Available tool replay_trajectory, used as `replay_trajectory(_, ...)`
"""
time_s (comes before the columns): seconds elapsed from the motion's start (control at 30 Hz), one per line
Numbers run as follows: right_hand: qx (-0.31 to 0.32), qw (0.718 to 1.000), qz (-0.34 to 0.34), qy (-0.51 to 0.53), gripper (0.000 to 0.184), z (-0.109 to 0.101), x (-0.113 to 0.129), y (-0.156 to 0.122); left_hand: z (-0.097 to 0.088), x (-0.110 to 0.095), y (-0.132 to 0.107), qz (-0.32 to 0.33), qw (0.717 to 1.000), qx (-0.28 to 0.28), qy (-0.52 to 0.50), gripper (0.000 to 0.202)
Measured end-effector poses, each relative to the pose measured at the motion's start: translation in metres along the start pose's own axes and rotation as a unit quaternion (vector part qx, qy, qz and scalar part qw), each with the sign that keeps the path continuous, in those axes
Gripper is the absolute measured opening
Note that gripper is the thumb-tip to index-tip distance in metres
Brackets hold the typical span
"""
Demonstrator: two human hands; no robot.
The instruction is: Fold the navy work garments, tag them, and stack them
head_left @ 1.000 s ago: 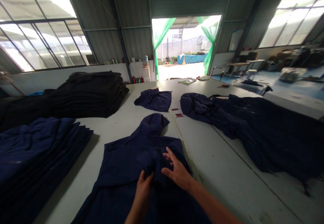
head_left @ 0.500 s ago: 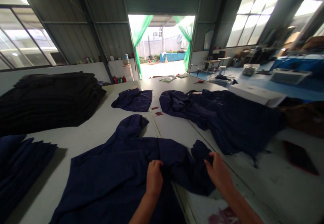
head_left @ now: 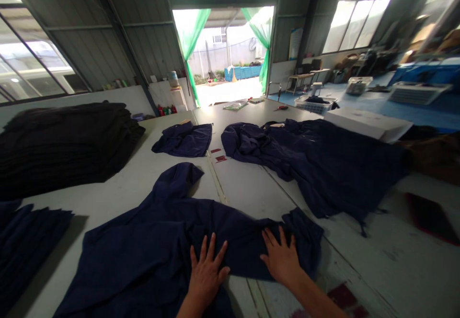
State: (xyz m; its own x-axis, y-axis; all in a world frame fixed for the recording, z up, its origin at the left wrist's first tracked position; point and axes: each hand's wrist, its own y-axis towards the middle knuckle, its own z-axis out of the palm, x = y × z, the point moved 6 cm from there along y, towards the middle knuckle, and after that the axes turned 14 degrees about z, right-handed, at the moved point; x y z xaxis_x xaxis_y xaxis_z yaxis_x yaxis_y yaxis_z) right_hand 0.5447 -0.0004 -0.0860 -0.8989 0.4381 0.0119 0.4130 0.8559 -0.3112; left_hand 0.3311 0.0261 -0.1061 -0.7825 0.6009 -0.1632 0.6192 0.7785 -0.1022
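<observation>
A navy hooded garment [head_left: 154,241] lies spread on the grey-white table [head_left: 247,188], its hood pointing away from me and one sleeve stretched out to the right. My left hand [head_left: 206,272] lies flat on the cloth with its fingers spread, near the base of that sleeve. My right hand [head_left: 282,258] also rests flat and open on the sleeve, close to its bunched cuff end [head_left: 304,234]. Neither hand grips anything.
A heap of navy garments [head_left: 323,160] covers the table's right side. A small folded navy piece [head_left: 183,138] lies further back. A tall black fabric stack [head_left: 61,141] stands at the left, a navy stack [head_left: 21,236] at the near left. A white box [head_left: 366,124] sits at the right.
Both hands were closed on the sleeve half a second ago. They have let go and now press flat on it. The sleeve lies stretched out to the right.
</observation>
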Motion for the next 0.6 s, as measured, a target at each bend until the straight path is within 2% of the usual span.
replay_trajectory(0.07,0.021,0.999,0.042,-0.024,0.052,0.002,0.003,-0.004,-0.010,0.000,0.001,-0.009,1.000,0.010,-0.013,0.054)
replay_trajectory(0.13,0.008,0.999,0.030,-0.018,0.044,-0.001,0.019,-0.006,-0.023,-0.002,0.010,-0.021,1.000,-0.007,-0.017,0.039)
replay_trajectory(0.23,-0.040,0.993,-0.106,0.041,0.046,-0.006,0.060,-0.004,-0.038,-0.005,0.032,-0.011,0.999,-0.038,-0.011,0.035)
replay_trajectory(0.3,-0.035,0.985,-0.156,0.065,0.051,0.000,0.078,0.003,-0.038,-0.001,0.046,-0.020,1.000,-0.018,-0.010,0.045)
replay_trajectory(0.4,-0.010,0.990,-0.117,0.076,0.056,0.012,0.080,0.023,-0.026,0.013,0.057,-0.076,0.996,0.055,-0.012,0.066)
replay_trajectory(0.47,-0.008,0.991,-0.109,0.081,0.058,0.017,0.075,0.032,-0.019,0.018,0.059,-0.082,0.993,0.087,-0.010,0.065)
replay_trajectory(0.6,-0.031,0.983,-0.158,0.086,0.055,0.017,0.067,0.034,-0.017,0.018,0.060,-0.069,0.996,0.060,0.017,0.057)
